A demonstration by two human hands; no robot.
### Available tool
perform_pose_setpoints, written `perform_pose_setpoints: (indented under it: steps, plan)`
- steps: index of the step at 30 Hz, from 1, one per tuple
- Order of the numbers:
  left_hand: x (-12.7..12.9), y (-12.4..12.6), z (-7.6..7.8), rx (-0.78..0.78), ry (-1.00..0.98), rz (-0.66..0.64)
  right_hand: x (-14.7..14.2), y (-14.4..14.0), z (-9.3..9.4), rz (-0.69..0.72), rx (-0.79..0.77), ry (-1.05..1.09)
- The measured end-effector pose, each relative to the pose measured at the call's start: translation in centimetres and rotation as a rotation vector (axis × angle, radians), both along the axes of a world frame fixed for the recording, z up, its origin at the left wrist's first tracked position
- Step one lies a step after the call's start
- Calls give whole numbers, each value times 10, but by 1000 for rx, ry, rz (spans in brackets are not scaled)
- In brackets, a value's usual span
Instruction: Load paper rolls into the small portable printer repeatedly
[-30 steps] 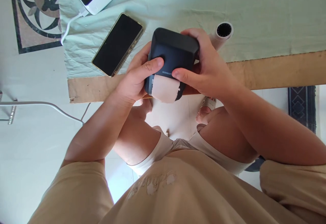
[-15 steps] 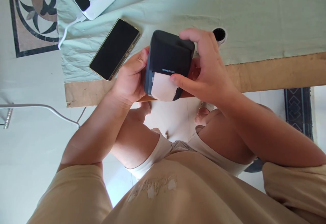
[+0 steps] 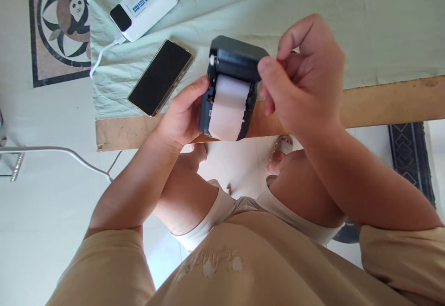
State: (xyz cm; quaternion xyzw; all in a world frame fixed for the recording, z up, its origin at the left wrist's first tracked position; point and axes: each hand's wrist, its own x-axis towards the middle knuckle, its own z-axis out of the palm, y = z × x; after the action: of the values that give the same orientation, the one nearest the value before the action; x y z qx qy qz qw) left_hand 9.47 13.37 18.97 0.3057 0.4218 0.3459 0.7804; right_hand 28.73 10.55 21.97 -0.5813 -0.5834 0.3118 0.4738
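Label printer (image 3: 232,90), dark and pocket-sized, sits at the centre of the frame, held just above the near edge of the worktop (image 3: 382,102). Its lid stands raised at the far end, and the white label roll (image 3: 227,106) lies exposed in the bay, its paper running down toward the person.

Step in hand, by my judgement: the paper compartment is open and the roll is being checked or seated. The next move would call for the paper's free end to lie straight over the exit slot and the lid to be pressed down evenly until it latches; a skewed strip could jam.

Left hand (image 3: 181,118) is clamped on the printer's left flank, thumb across the upper edge and fingers curled underneath, carrying its weight. Right hand (image 3: 306,86) is at the raised lid on the right, thumb and forefinger drawn close together in a pinch; whether they grip the lid's corner or merely touch it I cannot tell.

Smartphone (image 3: 160,77), screen dark, lies on the pale green cloth (image 3: 347,23) to the left of the printer. White power bank (image 3: 144,4) rests at upper left with a white cable (image 3: 100,55) plugged into it.
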Motion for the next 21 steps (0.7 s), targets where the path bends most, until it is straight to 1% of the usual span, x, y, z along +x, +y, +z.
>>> perform_pose_setpoints:
  steps: [1,3,5,7,8,10,13,15,18,21]
  plan:
    - [0,0,0,1,3,-1,-1,1,-1,-10,1,71]
    - [-1,0,-1,6,17,7,-1,2,0,-13,8,116]
    - [-1,-1,-1,-3,51,9,0,0,3,33,44,84]
    - [-1,-1,-1,1,78,13,1,-2,6,71,109,7]
    - [-1,-2,-1,10,84,17,1,-3,7,86,120,-65]
    - [-1,-3,1,27,75,-3,1,-2,5,104,90,-279]
    - [-2,-6,3,57,74,-21,0,3,-3,145,-59,-601]
    - [-3,-8,4,77,100,-15,1,6,-9,179,-127,-703]
    - [-5,-8,3,94,120,-54,6,9,-16,289,-125,-711]
    - [-7,-8,1,102,119,-69,10,8,-12,357,-102,-557]
